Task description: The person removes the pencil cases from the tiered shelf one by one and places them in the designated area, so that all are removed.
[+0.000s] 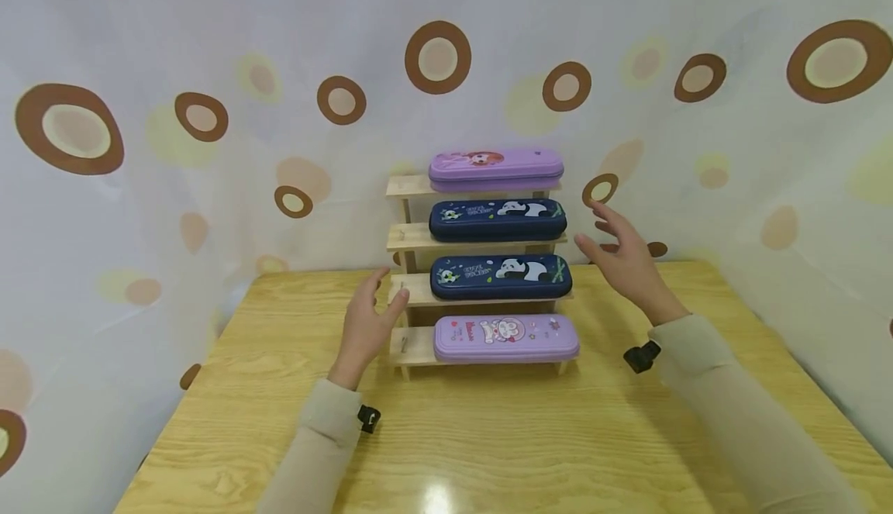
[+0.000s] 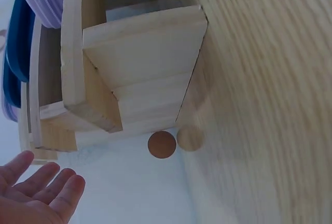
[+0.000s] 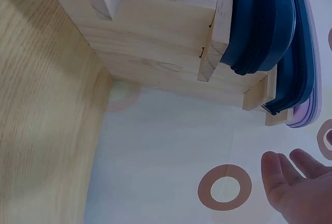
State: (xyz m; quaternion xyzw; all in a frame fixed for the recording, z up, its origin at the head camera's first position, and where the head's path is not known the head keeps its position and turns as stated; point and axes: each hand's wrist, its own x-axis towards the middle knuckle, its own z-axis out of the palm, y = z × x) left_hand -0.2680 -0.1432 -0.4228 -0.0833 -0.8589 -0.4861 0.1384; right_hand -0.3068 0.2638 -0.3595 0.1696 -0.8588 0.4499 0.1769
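A stepped wooden rack (image 1: 412, 351) stands on the table, one pencil case on each step. On top lies a purple case with a girl's picture (image 1: 516, 169). Two navy panda cases, an upper (image 1: 460, 227) and a lower (image 1: 474, 288), fill the middle steps, and a lilac case with a cartoon figure (image 1: 505, 338) lies at the bottom. My left hand (image 1: 366, 324) is beside the rack's left end, thumb and fingers apart, holding nothing. Beyond the right end of the navy cases, my right hand (image 1: 624, 262) is raised, fingers spread, also holding nothing.
The wood-grain table (image 1: 279, 390) extends in front and to both sides of the rack. Behind it hangs a pale curtain (image 1: 377, 18) with brown and yellow circles, folding round both sides. Each sleeve carries a black wrist camera (image 1: 642, 357).
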